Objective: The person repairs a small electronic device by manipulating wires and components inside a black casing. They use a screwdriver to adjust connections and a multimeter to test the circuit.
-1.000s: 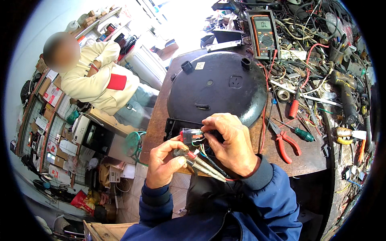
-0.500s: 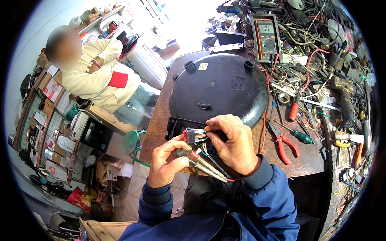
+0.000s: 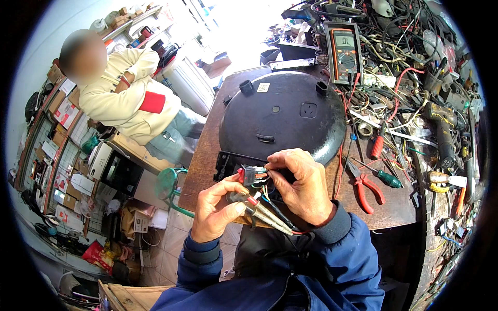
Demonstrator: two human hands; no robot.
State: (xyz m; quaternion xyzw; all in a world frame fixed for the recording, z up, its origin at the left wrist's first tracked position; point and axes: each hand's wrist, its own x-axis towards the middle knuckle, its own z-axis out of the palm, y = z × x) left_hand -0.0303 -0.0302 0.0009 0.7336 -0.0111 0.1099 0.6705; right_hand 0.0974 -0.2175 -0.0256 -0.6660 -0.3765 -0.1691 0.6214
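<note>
Both my hands are raised over the near edge of the wooden bench. My left hand (image 3: 215,210) is closed around a wire bundle with pale sleeved leads (image 3: 271,216), its fingertips at a small black switch with a red part (image 3: 251,176). My right hand (image 3: 306,189) pinches the terminal end of that switch, where thin coloured wires attach. Just behind them lies a black plastic housing (image 3: 228,160). Farther back sits a large round black appliance base (image 3: 280,122), underside up, with short feet and a socket.
A multimeter (image 3: 342,54) stands among tangled cables on the right. Red-handled pliers (image 3: 368,189), a green screwdriver (image 3: 389,179) and a red screwdriver (image 3: 377,145) lie nearby. A person in a cream hoodie (image 3: 127,106) stands left of the bench (image 3: 205,150). A coiled green cord (image 3: 168,186) hangs at its edge.
The switch has shifted slightly right and tilted a little in my fingers, and both hands moved slightly with it. The view has shifted slightly; otherwise things stay in place.
</note>
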